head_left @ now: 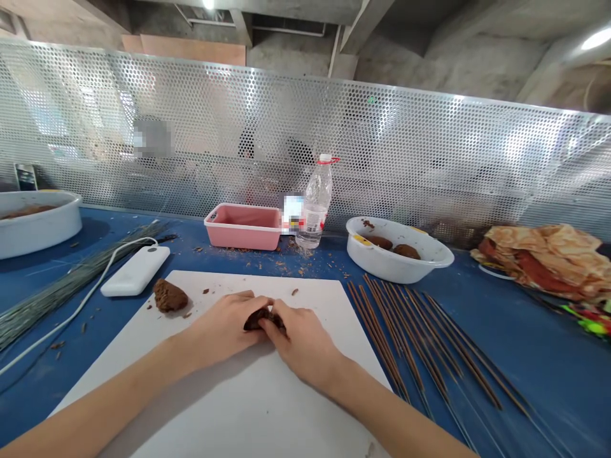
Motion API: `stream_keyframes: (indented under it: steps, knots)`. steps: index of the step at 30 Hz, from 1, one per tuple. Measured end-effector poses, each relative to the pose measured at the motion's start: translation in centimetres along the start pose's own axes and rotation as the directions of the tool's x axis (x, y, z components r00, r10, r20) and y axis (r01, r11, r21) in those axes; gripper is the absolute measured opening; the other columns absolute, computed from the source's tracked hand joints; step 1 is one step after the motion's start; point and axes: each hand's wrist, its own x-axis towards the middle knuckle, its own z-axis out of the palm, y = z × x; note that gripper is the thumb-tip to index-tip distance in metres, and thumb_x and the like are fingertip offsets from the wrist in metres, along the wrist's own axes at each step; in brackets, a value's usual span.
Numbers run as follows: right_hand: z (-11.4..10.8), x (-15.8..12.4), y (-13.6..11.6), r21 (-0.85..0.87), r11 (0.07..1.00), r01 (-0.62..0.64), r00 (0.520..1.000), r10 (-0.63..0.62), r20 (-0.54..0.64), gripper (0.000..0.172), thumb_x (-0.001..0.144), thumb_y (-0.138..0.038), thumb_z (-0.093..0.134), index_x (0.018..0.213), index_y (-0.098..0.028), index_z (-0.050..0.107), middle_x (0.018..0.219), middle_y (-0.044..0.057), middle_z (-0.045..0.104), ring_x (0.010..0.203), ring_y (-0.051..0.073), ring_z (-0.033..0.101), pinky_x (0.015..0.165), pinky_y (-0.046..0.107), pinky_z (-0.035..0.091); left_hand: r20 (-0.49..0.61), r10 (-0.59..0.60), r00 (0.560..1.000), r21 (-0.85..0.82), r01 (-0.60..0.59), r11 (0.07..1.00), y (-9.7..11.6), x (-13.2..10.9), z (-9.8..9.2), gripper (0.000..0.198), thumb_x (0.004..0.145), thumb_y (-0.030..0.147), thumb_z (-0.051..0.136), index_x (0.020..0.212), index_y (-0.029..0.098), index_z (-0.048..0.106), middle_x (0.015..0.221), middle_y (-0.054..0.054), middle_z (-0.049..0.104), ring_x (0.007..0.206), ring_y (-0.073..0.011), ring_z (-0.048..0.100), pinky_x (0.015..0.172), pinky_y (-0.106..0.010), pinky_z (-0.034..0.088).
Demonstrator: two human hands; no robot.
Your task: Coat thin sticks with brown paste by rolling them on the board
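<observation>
Blue workbench before a perforated metal screen. Count on white cutting board: two hands, both palm-down. Left hand and right hand have fingers together, clamped on one brown paste lump between them. Second lump lies apart, board's far left. Two more sit in one white basin.

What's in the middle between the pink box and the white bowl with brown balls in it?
The head view shows a clear plastic water bottle standing between the pink tub and the white bowl, with brown crumbs near its base.
</observation>
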Motion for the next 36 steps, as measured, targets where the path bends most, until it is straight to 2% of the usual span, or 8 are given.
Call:
stream_keyframes:
  steps: [5, 9, 12, 18, 23, 27, 30, 36]
  knots:
    - [-0.3, -0.2, -0.2, 0.058, 0.997, -0.046, 0.994, 0.051, -0.093, 0.019, 0.112, -0.036, 0.051, 0.110, -0.032, 0.069, 0.102, 0.005, 0.082, 0.092, 0.029, 0.079, 0.071, 0.037, 0.050, -0.094, -0.072, 0.993, -0.087, 0.064, 0.994, -1.2, 0.3, -0.4, 0.032, 0.094, 0.034, 0.066, 0.125, 0.026, 0.074, 0.100, -0.003, 0.080, 0.089, -0.0225, 0.074, 0.081, -0.033, 0.054]
    - [-1.0, 0.1, -0.3, 0.114, 0.992, -0.053, 0.981, 0.073, -0.179, 0.026, 0.113, -0.034, 0.047, 0.111, -0.036, 0.073, 0.103, 0.004, 0.083, 0.092, 0.025, 0.079, 0.074, 0.036, 0.054, -0.180, -0.187, 0.966, -0.164, 0.158, 0.974, -2.2, 0.6, -1.4, 0.036, 0.094, 0.053, 0.069, 0.114, 0.024, 0.076, 0.088, 0.000, 0.079, 0.077, -0.0202, 0.069, 0.075, -0.033, 0.053]
    - [-1.2, 0.1, -0.6, 0.093, 0.995, -0.045, 0.981, 0.061, -0.183, 0.028, 0.111, -0.028, 0.050, 0.114, -0.037, 0.076, 0.110, 0.004, 0.083, 0.095, 0.024, 0.079, 0.074, 0.035, 0.055, -0.217, -0.227, 0.949, -0.148, 0.199, 0.969, -2.5, 0.8, -1.9, 0.031, 0.095, 0.052, 0.068, 0.107, 0.024, 0.077, 0.088, -0.001, 0.079, 0.078, -0.0199, 0.067, 0.076, -0.034, 0.051]
    - [-0.5, -0.2, -0.7, 0.129, 0.990, 0.051, 0.988, -0.031, -0.150, 0.021, 0.106, -0.027, 0.060, 0.101, -0.031, 0.080, 0.103, 0.005, 0.079, 0.090, 0.022, 0.076, 0.075, 0.034, 0.056, -0.240, -0.249, 0.938, -0.127, 0.224, 0.966, -2.8, 0.9, -1.7, 0.029, 0.096, 0.050, 0.067, 0.106, 0.024, 0.077, 0.090, 0.000, 0.079, 0.075, -0.0195, 0.066, 0.074, -0.034, 0.049]
    - [-0.8, 0.0, -0.3, 0.173, 0.984, 0.033, 0.986, -0.004, -0.164, 0.045, 0.112, -0.035, 0.050, 0.077, -0.028, 0.076, 0.091, 0.005, 0.078, 0.087, 0.022, 0.075, 0.077, 0.034, 0.055, -0.262, -0.277, 0.925, -0.142, 0.247, 0.959, -2.7, 0.9, -2.0, 0.032, 0.096, 0.052, 0.065, 0.104, 0.023, 0.076, 0.090, -0.001, 0.079, 0.074, -0.0193, 0.065, 0.075, -0.033, 0.049]
    - [-1.5, 0.2, -0.6, 0.130, 0.991, -0.015, 0.984, 0.038, -0.175, 0.048, 0.110, -0.033, 0.050, 0.070, -0.029, 0.076, 0.080, 0.005, 0.077, 0.087, 0.024, 0.076, 0.075, 0.035, 0.055, -0.274, -0.322, 0.906, -0.166, 0.285, 0.944, -2.6, 0.8, -2.4, 0.036, 0.097, 0.054, 0.064, 0.110, 0.023, 0.076, 0.092, -0.001, 0.080, 0.071, -0.0180, 0.064, 0.075, -0.033, 0.050]
    - [-1.7, 0.4, -0.8, 0.136, 0.989, -0.049, 0.984, 0.071, -0.162, 0.045, 0.110, -0.031, 0.050, 0.075, -0.029, 0.080, 0.081, 0.005, 0.078, 0.085, 0.025, 0.077, 0.073, 0.036, 0.056, -0.279, -0.338, 0.899, -0.176, 0.297, 0.938, -2.5, 0.7, -2.5, 0.039, 0.097, 0.056, 0.063, 0.111, 0.022, 0.076, 0.094, -0.002, 0.081, 0.073, -0.0187, 0.065, 0.075, -0.033, 0.051]
    - [-1.0, 0.5, -0.4, 0.265, 0.964, 0.011, 0.989, 0.029, -0.145, 0.027, 0.101, -0.020, 0.064, 0.107, -0.036, 0.084, 0.108, 0.002, 0.082, 0.090, 0.020, 0.078, 0.079, 0.033, 0.057, -0.279, -0.336, 0.899, -0.179, 0.295, 0.938, -2.7, 0.8, -2.5, 0.040, 0.096, 0.058, 0.063, 0.106, 0.022, 0.077, 0.092, -0.001, 0.080, 0.070, -0.0181, 0.064, 0.073, -0.032, 0.050]
